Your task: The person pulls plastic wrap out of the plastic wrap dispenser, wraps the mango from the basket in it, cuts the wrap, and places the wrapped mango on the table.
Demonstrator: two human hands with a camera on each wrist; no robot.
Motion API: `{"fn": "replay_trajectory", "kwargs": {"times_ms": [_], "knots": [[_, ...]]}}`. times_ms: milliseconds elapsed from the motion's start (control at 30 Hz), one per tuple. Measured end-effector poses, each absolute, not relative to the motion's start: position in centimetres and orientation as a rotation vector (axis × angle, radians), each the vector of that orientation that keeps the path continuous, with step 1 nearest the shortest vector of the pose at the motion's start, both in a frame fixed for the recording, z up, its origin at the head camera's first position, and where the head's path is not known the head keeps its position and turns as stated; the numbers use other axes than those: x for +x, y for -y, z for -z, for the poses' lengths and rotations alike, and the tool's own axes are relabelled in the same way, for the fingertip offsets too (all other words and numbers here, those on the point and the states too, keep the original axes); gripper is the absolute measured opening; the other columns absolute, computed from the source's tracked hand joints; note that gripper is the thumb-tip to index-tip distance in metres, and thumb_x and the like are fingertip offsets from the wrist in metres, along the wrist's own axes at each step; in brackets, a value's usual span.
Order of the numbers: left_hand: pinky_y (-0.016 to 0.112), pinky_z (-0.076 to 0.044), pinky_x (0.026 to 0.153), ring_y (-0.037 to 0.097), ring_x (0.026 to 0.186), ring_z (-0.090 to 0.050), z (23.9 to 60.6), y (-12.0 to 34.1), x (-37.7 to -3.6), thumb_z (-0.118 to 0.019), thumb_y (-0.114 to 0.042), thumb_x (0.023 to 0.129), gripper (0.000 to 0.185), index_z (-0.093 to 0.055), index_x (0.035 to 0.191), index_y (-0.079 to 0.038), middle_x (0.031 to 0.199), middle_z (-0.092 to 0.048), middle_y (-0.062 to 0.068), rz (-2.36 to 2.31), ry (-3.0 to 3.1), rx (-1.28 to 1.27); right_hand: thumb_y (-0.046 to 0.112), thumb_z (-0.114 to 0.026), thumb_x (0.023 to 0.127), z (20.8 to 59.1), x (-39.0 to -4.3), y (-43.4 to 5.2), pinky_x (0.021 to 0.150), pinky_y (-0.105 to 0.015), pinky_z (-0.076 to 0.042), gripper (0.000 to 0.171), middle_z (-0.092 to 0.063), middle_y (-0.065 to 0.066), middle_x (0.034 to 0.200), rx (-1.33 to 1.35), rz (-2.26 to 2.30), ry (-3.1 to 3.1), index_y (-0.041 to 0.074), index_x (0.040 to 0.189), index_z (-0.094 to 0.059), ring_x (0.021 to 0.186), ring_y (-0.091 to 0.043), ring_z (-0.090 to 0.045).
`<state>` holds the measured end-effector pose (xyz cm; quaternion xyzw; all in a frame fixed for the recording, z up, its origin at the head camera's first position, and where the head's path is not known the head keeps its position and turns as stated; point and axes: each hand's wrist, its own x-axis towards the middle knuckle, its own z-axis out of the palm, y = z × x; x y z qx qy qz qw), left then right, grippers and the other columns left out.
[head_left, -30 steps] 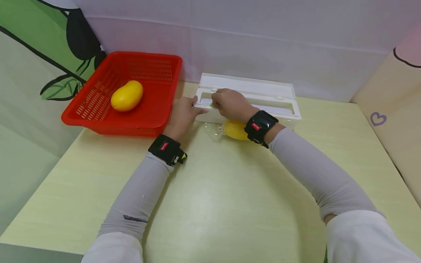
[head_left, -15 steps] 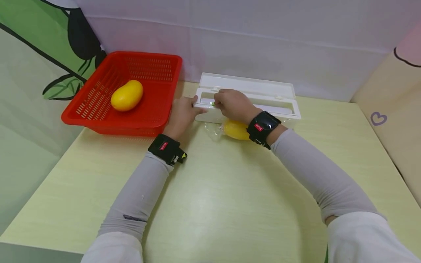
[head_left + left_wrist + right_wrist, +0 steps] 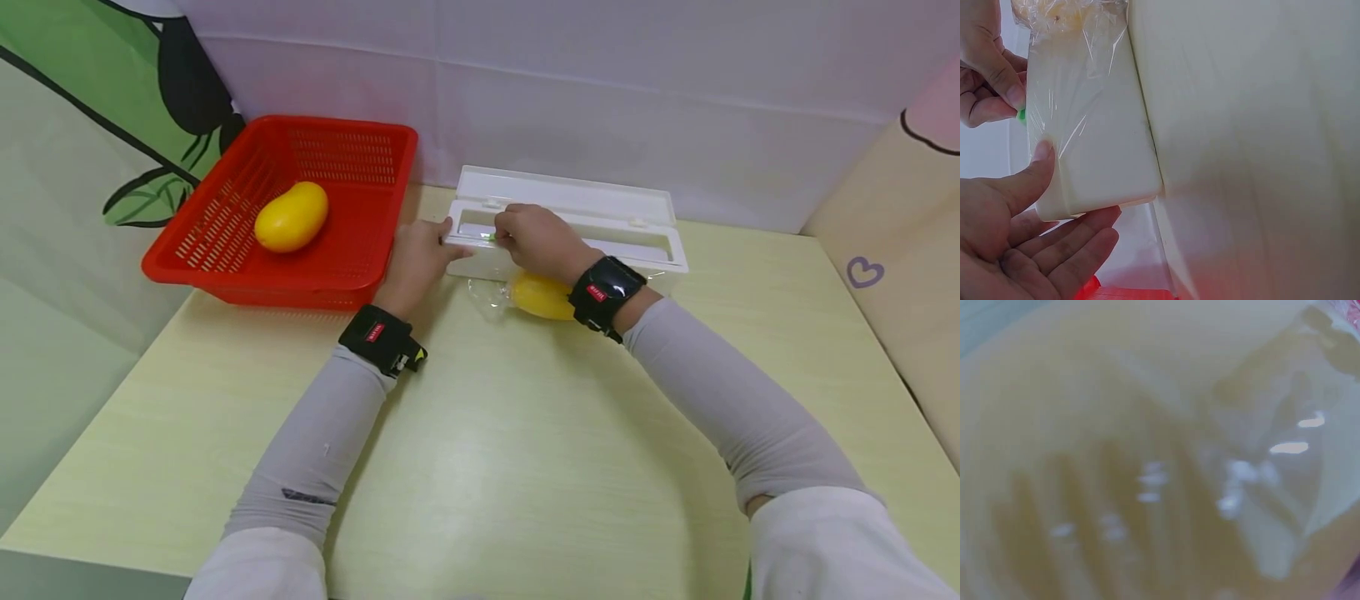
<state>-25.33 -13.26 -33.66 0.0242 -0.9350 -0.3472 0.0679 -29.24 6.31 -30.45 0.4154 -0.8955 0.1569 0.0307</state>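
A long white cling film dispenser (image 3: 480, 264) stands at the back of the table, its lid (image 3: 600, 190) raised. My left hand (image 3: 416, 262) grips its left end; the left wrist view shows the thumb on one edge and the fingers against the end face. On the front rim, my right hand (image 3: 542, 242) pinches a small green slide cutter (image 3: 491, 237). Clear film (image 3: 1079, 94) lies over the dispenser's front. Below the right hand a yellow mango (image 3: 540, 297) rests in film against the dispenser, partly hidden by the wrist. The right wrist view is blurred by close film.
A red plastic basket (image 3: 360, 287) stands to the left, close to my left hand, with another yellow mango (image 3: 291, 217) in it. A fabric-covered wall (image 3: 675, 125) rises behind the dispenser. The pale table (image 3: 480, 450) stretches toward me.
My right hand has moved slightly to the right along the dispenser's rim with the green cutter. The left hand, dispenser and basket stay in place.
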Motion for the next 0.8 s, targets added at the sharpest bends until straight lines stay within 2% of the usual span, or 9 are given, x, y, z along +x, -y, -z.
{"fn": "replay_trajectory", "kwargs": {"times_ms": [100, 333, 500, 700, 800], "knots": [[0.027, -0.031, 0.051, 0.023, 0.064, -0.04, 33.6, 13.24, -25.33, -0.077, -0.028, 0.087, 0.069, -0.045, 0.144, -0.009, 0.12, -0.069, 0.016, 1.055, 2.827, 0.086, 0.005, -0.06, 0.097, 30.5, -29.28, -6.46, 0.086, -0.035, -0.05, 0.009, -0.064, -0.009, 0.096, 1.272, -0.48, 2.768, 0.002, 0.101, -0.068, 0.086, -0.025, -0.056], [0.027, -0.031, 0.053, 0.023, 0.07, -0.042, 33.7, 13.28, -25.36, -0.078, -0.027, 0.087, 0.067, -0.047, 0.142, -0.006, 0.134, -0.061, 0.016, 1.054, 2.807, 0.071, 0.007, -0.061, 0.098, 30.51, -29.25, -6.67, 0.086, -0.035, -0.049, 0.008, -0.064, -0.008, 0.098, 1.238, -0.476, 2.801, 0.003, 0.101, -0.068, 0.088, -0.024, -0.056], [0.027, -0.031, 0.053, 0.023, 0.068, -0.042, 33.67, 13.25, -25.3, -0.077, -0.025, 0.088, 0.066, -0.047, 0.143, -0.007, 0.123, -0.068, 0.016, 1.094, 2.809, 0.086, 0.008, -0.061, 0.098, 30.64, -29.29, -6.85, 0.086, -0.035, -0.049, 0.008, -0.064, -0.007, 0.099, 1.221, -0.477, 2.808, 0.004, 0.102, -0.067, 0.088, -0.024, -0.056], [0.027, -0.031, 0.052, 0.022, 0.062, -0.04, 33.69, 13.36, -25.19, -0.076, -0.027, 0.089, 0.066, -0.045, 0.145, -0.01, 0.091, -0.069, 0.011, 1.083, 2.831, 0.104, 0.008, -0.062, 0.098, 30.81, -29.21, -6.98, 0.087, -0.035, -0.049, 0.009, -0.064, -0.006, 0.1, 1.207, -0.48, 2.806, 0.004, 0.103, -0.068, 0.088, -0.023, -0.056], [0.027, -0.031, 0.052, 0.022, 0.061, -0.039, 33.72, 13.39, -25.17, -0.076, -0.027, 0.089, 0.067, -0.044, 0.145, -0.011, 0.09, -0.069, 0.01, 1.07, 2.84, 0.111, 0.008, -0.061, 0.098, 30.84, -29.1, -7.05, 0.087, -0.035, -0.049, 0.009, -0.064, -0.006, 0.099, 1.2, -0.485, 2.804, 0.005, 0.102, -0.068, 0.088, -0.023, -0.056]]}}
